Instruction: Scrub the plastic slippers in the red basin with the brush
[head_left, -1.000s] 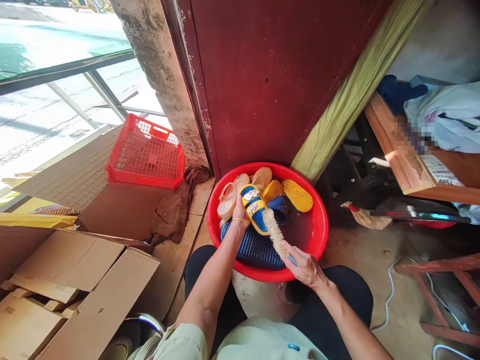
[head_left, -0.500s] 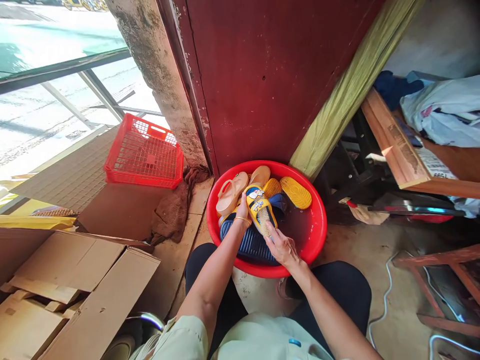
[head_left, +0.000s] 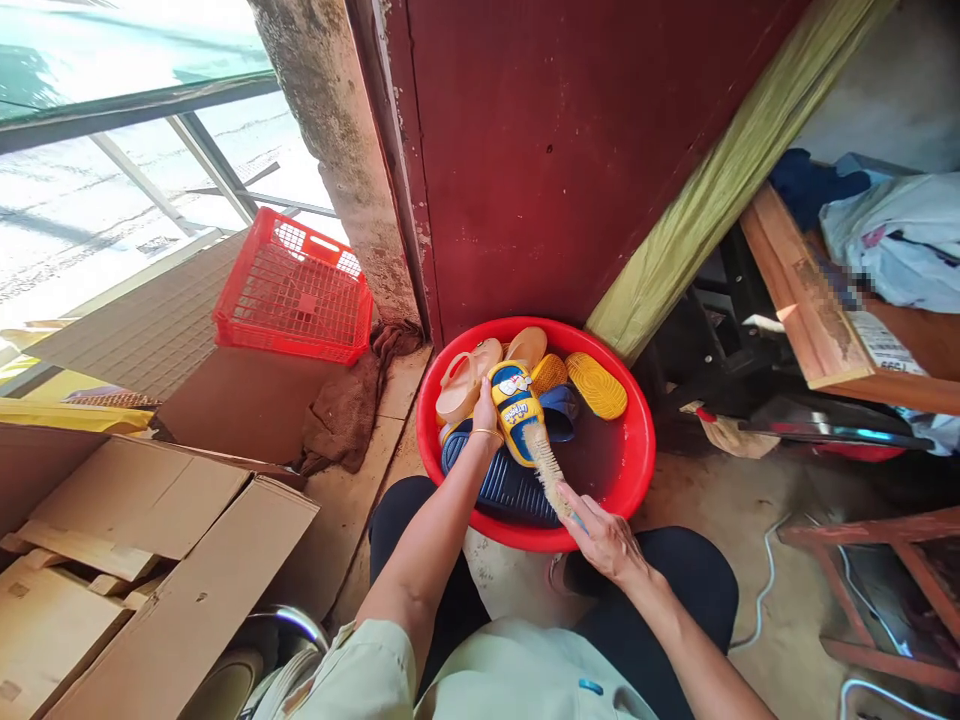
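Hands, two, bare: left hand [head_left: 486, 412] closed on the near-left edge of one slipper [head_left: 516, 410], thumb at the strap, the other fingers largely hidden; right hand [head_left: 600, 535] narrowed around the handle end of one brush [head_left: 546, 462], pale bristles against the slipper's heel end. Slipper: blue and yellow, printed strap, held tilted above the tub [head_left: 639, 480], sole down. Handling, by judgement: light, flexible foam or rubber, not fragile, probably slick if wet; best gripped by the sole's edge beside the strap, leaving the footbed bare. Brush: presumably light, with a stiff back; best held at the handle, clear of the bristles. Within the tub: beige sandals [head_left: 457, 395] at its left; a yellow sole [head_left: 598, 387], turned up, at its far right; a blue shoe [head_left: 561, 413] near its middle; a dark ridged sole [head_left: 517, 495] at its near side; what looks like dark water at its right. Left of the tub: a red crate [head_left: 300, 290], a brown cloth [head_left: 352, 420] and cardboard [head_left: 202, 570]. Behind the tub: a red door [head_left: 525, 180]. Right of the tub: a wooden stool [head_left: 892, 580], partly in view.
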